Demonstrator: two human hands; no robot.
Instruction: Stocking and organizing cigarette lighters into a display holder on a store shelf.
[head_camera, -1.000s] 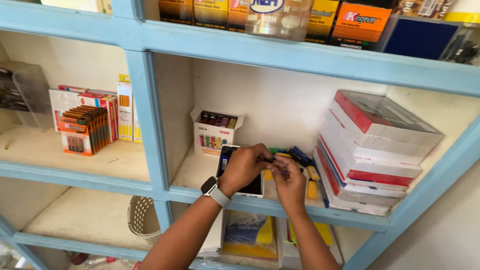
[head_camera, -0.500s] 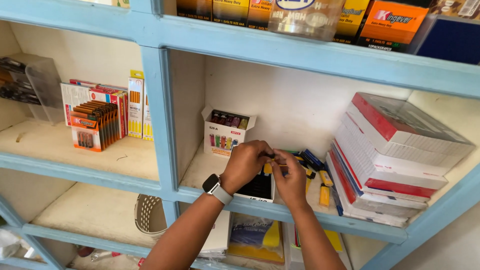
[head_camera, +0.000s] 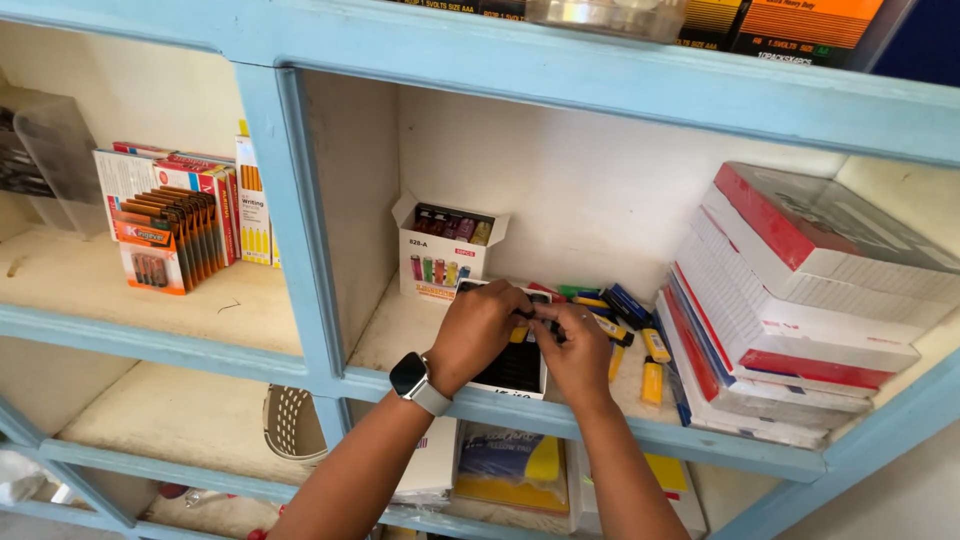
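Over black tray (head_camera: 518, 372): left hand (head_camera: 482, 330), right hand (head_camera: 578, 350) curled, fingertips meeting.

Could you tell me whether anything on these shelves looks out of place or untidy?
Yes: coloured lighters lie scattered at odd angles on the shelf beside the hands, not standing in a box like those in the white box behind.

Bright, even daylight; soft shadows, sharp focus.

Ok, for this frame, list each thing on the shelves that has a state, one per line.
White lighter box: flaps open, upright, lighters inside.
Dark tray: lying flat under both hands.
Loose lighters: scattered flat.
Stack of flat boxes: closed, leaning.
Battery packs: standing upright.
Left hand: on tray.
Right hand: on tray.
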